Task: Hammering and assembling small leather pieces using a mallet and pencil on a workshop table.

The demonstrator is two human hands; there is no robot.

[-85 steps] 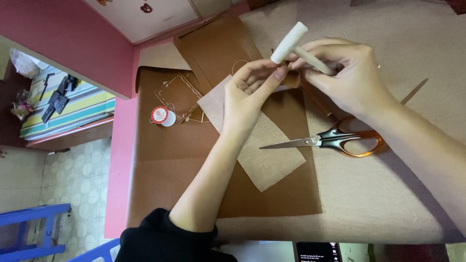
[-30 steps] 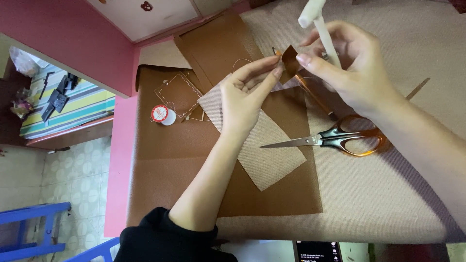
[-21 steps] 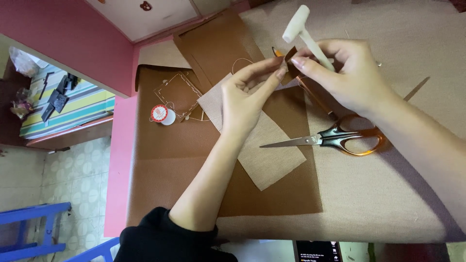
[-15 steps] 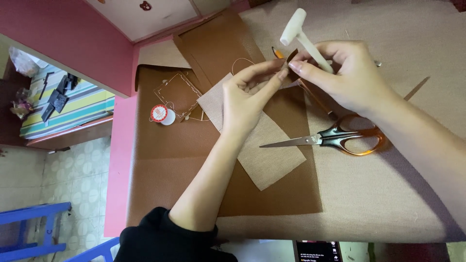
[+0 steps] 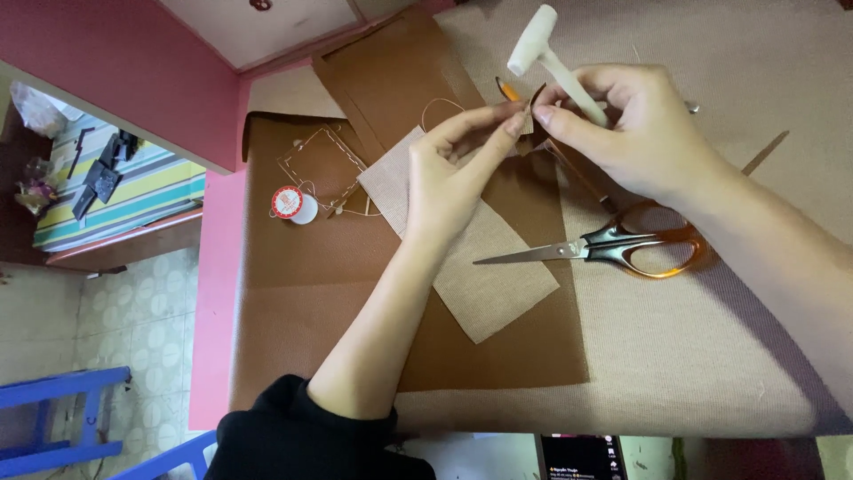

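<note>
Both hands (image 5: 542,142) on brown piece (image 5: 537,100)

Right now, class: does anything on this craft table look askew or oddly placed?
Mildly. The scissors lie with blades open beside the left hand; the beige fabric strip lies diagonally across the brown sheet.

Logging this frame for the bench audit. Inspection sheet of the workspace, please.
Surface: table under beige fabric, brown sheets on its left part.
Job's things: small brown piece pinched by both hands; white mallet in the right hand.
Clutter: orange-handled scissors, shut; beige fabric strip; thread spool; phone at the near edge.
Hands: left hand, right hand, fingertips meeting.
Cables: nothing seen.
Surroundings: pink wall, tiled floor, blue furniture frame.
</note>
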